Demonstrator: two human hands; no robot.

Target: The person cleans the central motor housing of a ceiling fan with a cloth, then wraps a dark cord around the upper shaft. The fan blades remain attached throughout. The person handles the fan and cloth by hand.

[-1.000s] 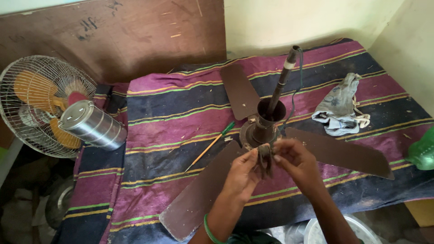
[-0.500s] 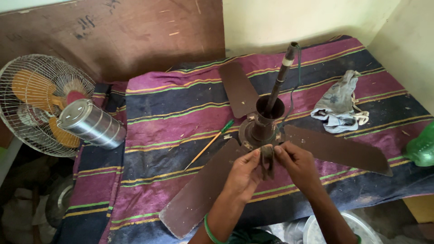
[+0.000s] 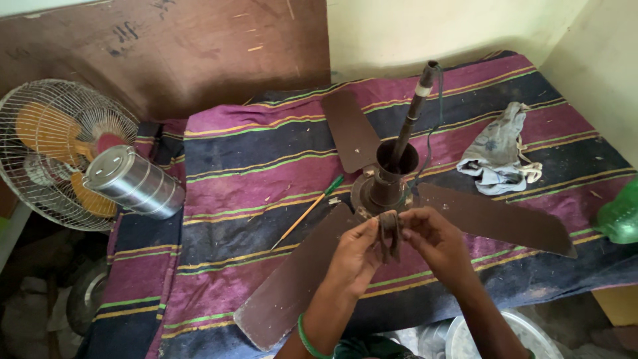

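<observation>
- Striped purple cloth (image 3: 252,166) covers a table holding a brown ceiling fan (image 3: 389,189).
- Left hand (image 3: 355,256) and right hand (image 3: 435,239) both pinch a small rusty fan part (image 3: 389,233), just near of the hub.
- Pedestal fan (image 3: 53,153) stands far left.

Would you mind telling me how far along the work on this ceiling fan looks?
Done: the ceiling fan lies on the striped cloth, blades attached. In hand: the left hand and right hand pinch a small dark part above the hub. Left: the screwdriver lies unused; the part is not yet seated.
</observation>
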